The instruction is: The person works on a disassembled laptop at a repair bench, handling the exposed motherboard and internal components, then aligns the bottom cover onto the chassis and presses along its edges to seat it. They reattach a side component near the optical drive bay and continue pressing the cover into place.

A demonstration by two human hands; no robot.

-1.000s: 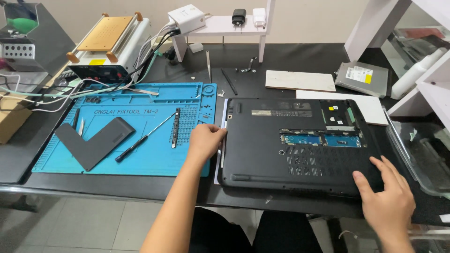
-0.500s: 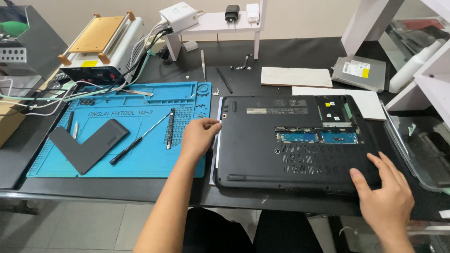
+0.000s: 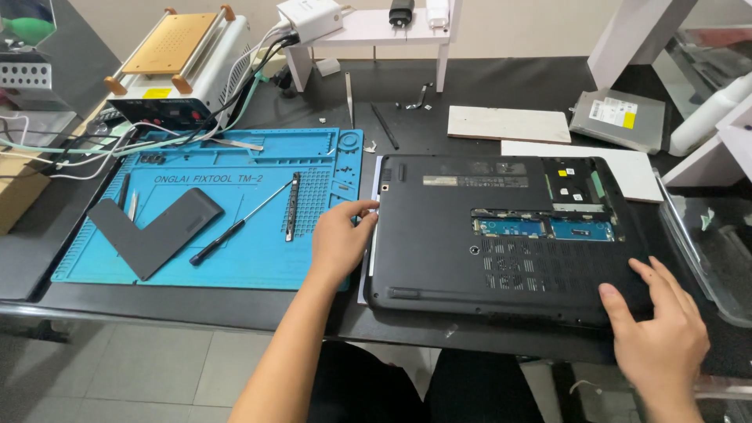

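A black laptop (image 3: 454,251) lies upside down on the dark table, with its memory bay uncovered. My left hand (image 3: 338,239) rests at the laptop's left edge, fingertips touching its side, over the right border of a blue work mat (image 3: 258,266). My right hand (image 3: 656,321) lies flat on the laptop's near right corner, fingers spread. Neither hand holds anything. On the mat lie an L-shaped dark cover panel (image 3: 153,231), a black screwdriver (image 3: 235,227) and a thin black strip (image 3: 292,207).
A heating machine with a tan plate (image 3: 176,59) and cables stands at the back left. An optical drive (image 3: 619,117), a white board (image 3: 509,123) and a white sheet (image 3: 627,168) lie behind the laptop. A clear tray (image 3: 709,243) sits at the right.
My left hand has slid a little along the laptop's left edge. The right hand stays on the near right corner. The view has shifted slightly.
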